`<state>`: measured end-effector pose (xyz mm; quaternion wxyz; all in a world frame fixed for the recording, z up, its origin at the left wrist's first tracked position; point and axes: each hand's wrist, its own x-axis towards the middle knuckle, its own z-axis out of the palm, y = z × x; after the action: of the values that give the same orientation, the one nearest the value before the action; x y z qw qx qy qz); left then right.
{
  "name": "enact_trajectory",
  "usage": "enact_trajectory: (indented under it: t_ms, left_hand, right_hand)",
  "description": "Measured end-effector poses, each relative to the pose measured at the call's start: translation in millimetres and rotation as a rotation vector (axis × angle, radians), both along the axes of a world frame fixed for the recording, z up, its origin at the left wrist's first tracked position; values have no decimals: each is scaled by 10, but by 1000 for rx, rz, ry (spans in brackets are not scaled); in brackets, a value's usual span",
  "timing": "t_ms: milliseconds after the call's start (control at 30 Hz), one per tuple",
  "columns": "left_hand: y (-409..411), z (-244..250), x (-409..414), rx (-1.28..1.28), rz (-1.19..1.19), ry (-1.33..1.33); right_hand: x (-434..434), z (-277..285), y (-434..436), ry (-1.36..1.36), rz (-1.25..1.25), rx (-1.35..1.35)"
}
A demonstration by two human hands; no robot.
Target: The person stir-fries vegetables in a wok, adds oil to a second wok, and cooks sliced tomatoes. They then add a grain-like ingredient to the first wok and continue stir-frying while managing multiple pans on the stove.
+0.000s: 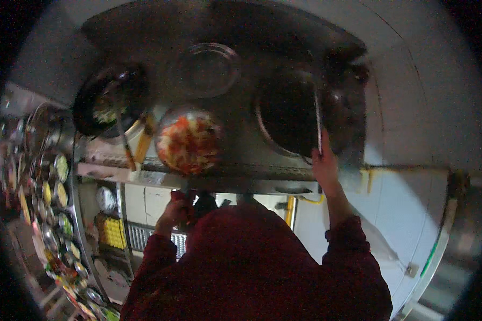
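Observation:
My right hand (326, 162) grips the end of a long thin metal utensil (318, 116), whose far part reaches over the right side of a large dark wok (287, 112). Down at the stove's front edge, my left hand (177, 208) is near something dark red; blur hides whether it holds it. Just beyond that hand sits a round bowl of chopped red and pale food (189, 142). On the left a black wok (104, 104) contains some greenish food, and a long-handled utensil (124, 140) leans out of it.
A round metal ring or lid (207, 70) lies at the back of the stove (237, 136). Many small bowls of ingredients (62, 194) line the far left. Below them, a shelf holds a yellow crate (114, 232). A pale wall panel (401, 204) stands at the right.

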<state>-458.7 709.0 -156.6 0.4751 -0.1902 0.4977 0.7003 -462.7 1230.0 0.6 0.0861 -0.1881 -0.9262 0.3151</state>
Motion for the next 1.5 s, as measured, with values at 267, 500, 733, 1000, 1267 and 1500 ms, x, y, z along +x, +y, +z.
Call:
enact_trajectory:
  t_ms: [267,500,733,1000,1267,1500]
  left_hand:
    - [-592,-506,316,98,30,55]
    - [-519,481,468,-80,159,138]
    - [-636,39,505,19,175,77]
    - [-720,-461,296,195,106,-52]
    - [-531,-398,377,-310,23,287]
    - [-357,687,171,-383,-166,296]
  right_hand:
    - [-2411,-1901,-1379,-446,138,-884]
    - [-1953,-1437,-1921,-197,-63,-2298]
    - [-881,-234,-580,-242,37,-2150]
    - [485,334,735,-171,-134,-1578]
    - [1207,-351,763,-145,-88,-96]
    - [713,-1303,-864,108,257,-161]
